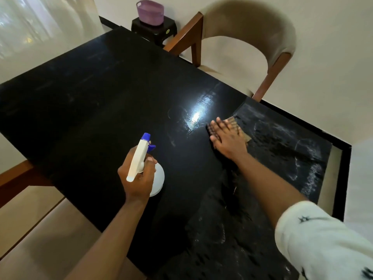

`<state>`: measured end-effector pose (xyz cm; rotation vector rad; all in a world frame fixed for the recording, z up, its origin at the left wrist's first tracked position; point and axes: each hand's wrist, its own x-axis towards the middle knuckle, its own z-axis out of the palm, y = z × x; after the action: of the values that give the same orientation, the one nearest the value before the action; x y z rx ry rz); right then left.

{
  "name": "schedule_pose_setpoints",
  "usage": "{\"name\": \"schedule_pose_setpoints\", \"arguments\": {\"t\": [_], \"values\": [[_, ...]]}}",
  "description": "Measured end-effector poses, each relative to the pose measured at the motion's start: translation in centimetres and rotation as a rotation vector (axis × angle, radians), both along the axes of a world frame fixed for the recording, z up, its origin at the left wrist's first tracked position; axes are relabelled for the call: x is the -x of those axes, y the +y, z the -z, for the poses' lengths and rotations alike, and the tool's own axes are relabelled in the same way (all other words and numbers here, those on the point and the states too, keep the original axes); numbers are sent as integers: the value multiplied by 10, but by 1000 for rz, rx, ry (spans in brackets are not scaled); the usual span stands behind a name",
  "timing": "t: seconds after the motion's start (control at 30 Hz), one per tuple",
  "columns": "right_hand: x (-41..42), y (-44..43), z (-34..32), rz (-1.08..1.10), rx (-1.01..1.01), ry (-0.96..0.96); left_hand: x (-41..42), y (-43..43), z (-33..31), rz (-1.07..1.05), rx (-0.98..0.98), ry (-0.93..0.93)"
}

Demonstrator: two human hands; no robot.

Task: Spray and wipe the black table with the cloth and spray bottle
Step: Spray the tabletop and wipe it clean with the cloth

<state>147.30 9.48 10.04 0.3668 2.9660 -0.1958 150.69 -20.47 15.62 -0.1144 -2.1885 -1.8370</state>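
The black table [101, 98] fills most of the view, with wet streaks and droplets across its right part. My left hand [139, 178] grips a white spray bottle [141, 158] with a blue nozzle, held just above the table's middle. My right hand [226, 136] lies flat, fingers straight, pressing a brownish cloth [238, 126] onto the tabletop right of a bright glare. Most of the cloth is hidden under the hand, which looks motion-blurred.
A beige chair with a wooden frame [242, 47] stands at the table's far right side. A purple tub [150, 12] sits on a small black stool [153, 29] beyond the far corner. A wooden chair edge [18, 174] shows at the left.
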Motion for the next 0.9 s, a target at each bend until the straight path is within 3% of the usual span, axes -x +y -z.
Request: {"name": "schedule_pose_setpoints", "arguments": {"t": [0.13, 0.3, 0.43, 0.7, 0.8, 0.9], "values": [[7, 1, -3, 0, 38, -58, 5, 10, -7, 18, -26, 4], [-46, -48, 6, -333, 27, 2, 19, 45, -24, 96, -111, -31], [-46, -36, 11, -447, 13, 58, 34, 73, -32, 161, -109, 21], [42, 74, 5, -57, -1, 41, 50, 120, -14, 127, -173, 27], [42, 66, 7, -67, -2, 64, 52, 137, -14, 111, -176, 37], [3, 46, 15, -261, -10, 103, 54, 152, -16, 108, -181, 50]]}}
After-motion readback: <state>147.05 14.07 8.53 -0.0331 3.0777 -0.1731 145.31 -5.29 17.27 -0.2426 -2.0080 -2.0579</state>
